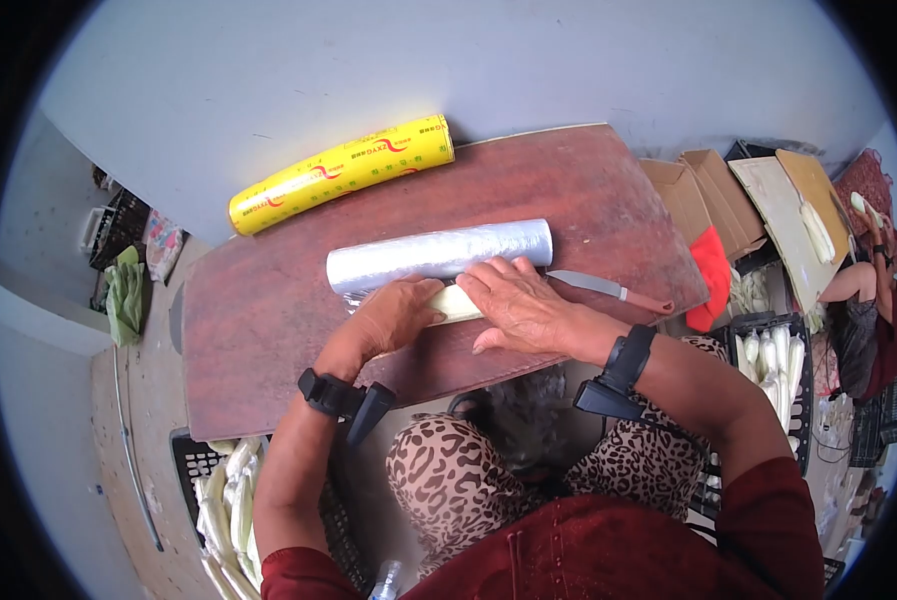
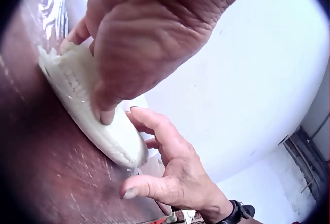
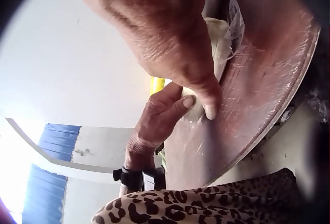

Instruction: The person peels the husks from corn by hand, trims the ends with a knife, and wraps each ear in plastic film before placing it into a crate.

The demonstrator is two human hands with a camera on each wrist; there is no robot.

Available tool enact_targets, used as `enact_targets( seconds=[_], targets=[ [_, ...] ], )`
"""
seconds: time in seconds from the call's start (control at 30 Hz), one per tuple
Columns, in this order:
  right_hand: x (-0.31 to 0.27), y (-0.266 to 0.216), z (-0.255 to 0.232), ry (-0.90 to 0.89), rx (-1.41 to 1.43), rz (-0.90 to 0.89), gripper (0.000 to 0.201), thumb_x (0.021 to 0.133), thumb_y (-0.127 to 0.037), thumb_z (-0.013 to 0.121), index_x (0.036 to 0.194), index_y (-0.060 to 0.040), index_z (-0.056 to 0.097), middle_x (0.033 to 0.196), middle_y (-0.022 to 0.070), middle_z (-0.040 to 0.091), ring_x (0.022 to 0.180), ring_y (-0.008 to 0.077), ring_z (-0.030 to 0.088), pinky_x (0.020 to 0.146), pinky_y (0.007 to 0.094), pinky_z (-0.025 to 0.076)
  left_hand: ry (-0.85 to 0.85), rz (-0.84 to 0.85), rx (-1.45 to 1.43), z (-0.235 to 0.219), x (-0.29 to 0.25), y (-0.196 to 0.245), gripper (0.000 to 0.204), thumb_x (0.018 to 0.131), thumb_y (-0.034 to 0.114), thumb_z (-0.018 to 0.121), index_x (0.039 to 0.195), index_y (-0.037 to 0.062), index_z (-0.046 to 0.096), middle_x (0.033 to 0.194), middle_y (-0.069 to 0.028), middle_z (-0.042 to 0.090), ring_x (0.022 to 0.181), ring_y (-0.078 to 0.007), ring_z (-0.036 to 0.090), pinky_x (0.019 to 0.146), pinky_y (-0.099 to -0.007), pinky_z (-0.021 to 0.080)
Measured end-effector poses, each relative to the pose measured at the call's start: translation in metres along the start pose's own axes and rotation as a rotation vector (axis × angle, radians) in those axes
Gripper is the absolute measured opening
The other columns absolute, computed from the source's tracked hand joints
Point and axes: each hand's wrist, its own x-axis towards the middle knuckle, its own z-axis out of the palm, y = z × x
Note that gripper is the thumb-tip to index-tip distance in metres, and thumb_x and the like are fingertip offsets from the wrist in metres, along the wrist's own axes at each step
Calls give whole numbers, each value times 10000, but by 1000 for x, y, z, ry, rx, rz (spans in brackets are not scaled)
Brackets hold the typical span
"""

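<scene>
A pale, long, tapered vegetable (image 1: 456, 304) lies on the reddish-brown table (image 1: 268, 370), along the near side of a roll of clear plastic film (image 1: 438, 250). My left hand (image 1: 396, 314) grips its left part, the thumb (image 2: 107, 117) on the near side and fingers reaching over to the far side. Loose film shows around that end in the left wrist view. My right hand (image 1: 526, 310) lies over the other end with fairly straight fingers against its far side; its thumb (image 2: 138, 189) stands apart from the vegetable.
A knife (image 1: 608, 288) with a reddish handle lies right of the film roll. Behind stands a yellow printed roll (image 1: 343, 175) by the wall. Crates of pale vegetables (image 1: 773, 365) flank the table, with cardboard boxes (image 1: 703, 195) at right. Another person (image 1: 868, 300) sits far right.
</scene>
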Motion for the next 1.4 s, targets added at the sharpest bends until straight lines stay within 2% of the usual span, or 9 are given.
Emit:
enact_targets(
  seconds=[0.3,0.5,0.6,0.63,0.73,0.83,0.93,1.03,1.4],
  targets=[
    [4,5,13,66,-74,-8,363,772,-187,731,1048,-40,546,1078,98,506,1054,267,485,861,421,363,-67,-16,-119,-7,3,-2,309,871,229,659,1084,10,615,1044,-235,642,988,-418,607,855,-437,470],
    [8,7,14,59,-43,8,208,793,-95,659,975,-38,575,1024,102,523,1025,268,490,862,438,364,-4,63,-191,-3,-2,-11,309,908,211,634,1144,13,611,1008,-182,671,940,-317,640,848,-394,487],
    [9,7,14,77,-18,12,183,792,-73,652,959,-36,587,1021,105,528,1030,271,489,869,448,363,-21,-148,-216,-15,-19,-25,261,926,185,596,1112,7,636,962,-167,687,889,-283,647,813,-385,493],
    [9,8,13,52,-24,23,225,786,-97,680,981,-42,582,1029,98,524,1036,271,486,868,449,365,112,-154,-210,-12,-28,-38,247,912,207,570,1051,23,658,910,-207,680,849,-376,650,749,-418,503],
    [12,10,11,-4,-24,46,307,774,-149,737,1019,-54,578,1044,84,518,1049,269,478,869,450,368,307,-318,102,-20,-50,-60,212,898,172,591,1015,7,655,867,-196,672,816,-388,646,726,-416,509],
    [15,11,9,-25,-4,60,287,775,-155,739,1001,-56,592,1037,80,525,1049,268,477,876,448,365,634,-251,62,-27,-62,-27,194,888,156,623,992,-6,648,894,-200,657,833,-404,630,740,-432,511],
    [17,9,8,-36,-7,69,276,774,-165,741,988,-61,600,1029,77,531,1048,266,477,880,445,363,657,20,137,-16,-56,13,288,837,183,696,1042,-8,630,979,-188,632,897,-388,611,784,-440,505],
    [19,10,9,-27,-6,69,277,772,-174,743,983,-65,599,1024,73,535,1046,264,480,878,446,364,455,160,221,5,-40,28,527,736,243,758,1157,-4,560,1113,-149,577,1037,-331,547,904,-408,459],
    [9,39,-9,2,158,31,135,815,-77,653,933,-46,596,1029,111,565,1007,340,549,846,475,450,301,75,151,16,-9,18,517,724,166,767,1174,7,569,1097,-140,589,1038,-347,544,902,-414,472]
  ],
)
